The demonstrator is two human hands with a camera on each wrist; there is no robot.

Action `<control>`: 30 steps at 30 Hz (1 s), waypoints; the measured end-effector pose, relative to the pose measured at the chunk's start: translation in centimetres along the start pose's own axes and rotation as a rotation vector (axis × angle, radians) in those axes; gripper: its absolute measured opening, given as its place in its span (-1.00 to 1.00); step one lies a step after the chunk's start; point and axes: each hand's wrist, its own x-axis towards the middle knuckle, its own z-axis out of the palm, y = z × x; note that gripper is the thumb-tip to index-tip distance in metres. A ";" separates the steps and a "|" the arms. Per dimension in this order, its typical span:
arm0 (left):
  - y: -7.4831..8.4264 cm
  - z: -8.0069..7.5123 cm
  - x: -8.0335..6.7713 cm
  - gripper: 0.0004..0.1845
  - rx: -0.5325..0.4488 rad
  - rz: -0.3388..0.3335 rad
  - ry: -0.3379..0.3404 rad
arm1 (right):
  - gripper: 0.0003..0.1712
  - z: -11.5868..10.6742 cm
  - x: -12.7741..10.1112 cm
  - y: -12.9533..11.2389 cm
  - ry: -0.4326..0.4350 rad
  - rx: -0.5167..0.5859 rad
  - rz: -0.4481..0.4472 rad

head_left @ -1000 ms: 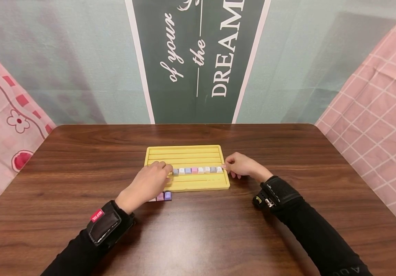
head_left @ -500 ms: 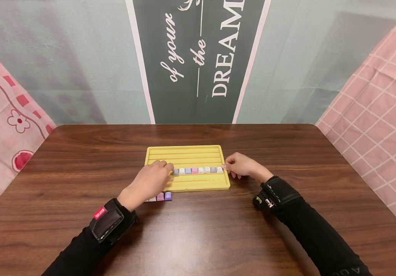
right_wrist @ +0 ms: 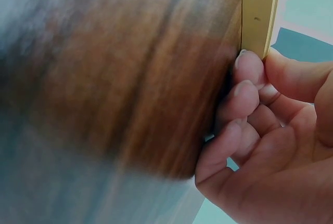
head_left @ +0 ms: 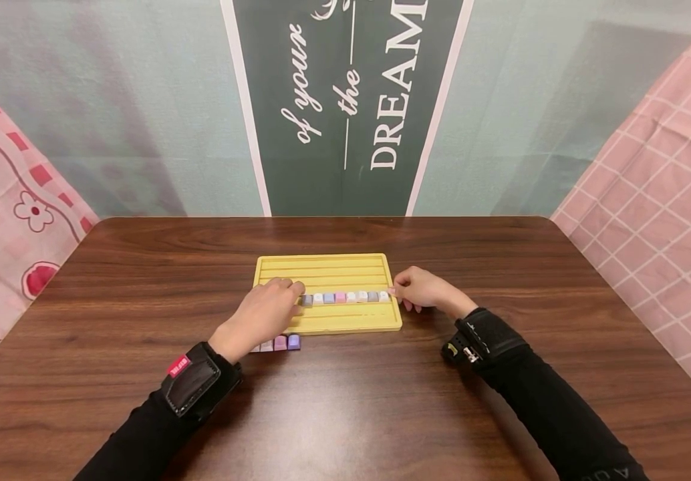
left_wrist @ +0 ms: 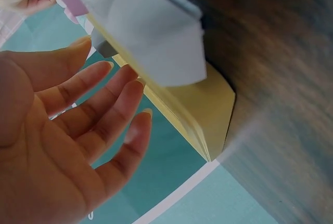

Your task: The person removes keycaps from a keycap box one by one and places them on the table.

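A yellow slotted tray (head_left: 345, 323) holds a row of several keycaps (head_left: 340, 298) in white, grey, blue and pink. My left hand (head_left: 264, 310) is over the tray's left part, thumb and index fingertip pinching the grey keycap (left_wrist: 104, 44) at the row's left end. The other left fingers (left_wrist: 125, 146) are loosely bent beside the tray. At the tray's right edge my right hand (head_left: 420, 288) grips the rim between thumb and index finger, close to the last white keycap (head_left: 383, 296). The remaining right fingers (right_wrist: 239, 99) curl under.
In front of the tray, partly hidden under my left wrist, lie a purple keycap (head_left: 294, 342), a pink keycap (head_left: 281, 343) and pale ones (head_left: 266, 346). All stand on a dark wooden table (head_left: 345, 401). Behind it hangs a green printed cloth (head_left: 345, 187).
My left hand has edged slightly right and away from me, showing more of the pale keycaps in front. The right hand stays in place at the tray's edge.
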 end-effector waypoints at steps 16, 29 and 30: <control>0.0 0.0 0.5 -0.80 -0.018 -0.019 -0.032 | -0.62 0.0 0.0 0.0 0.000 -0.002 -0.007; 0.1 -0.1 0.8 -0.82 0.006 -0.025 -0.046 | -0.62 -0.1 -0.1 0.0 0.003 -0.008 -0.011; 0.1 -0.1 0.8 -0.83 0.008 -0.025 -0.046 | -0.62 -0.1 -0.1 0.0 0.004 -0.011 -0.011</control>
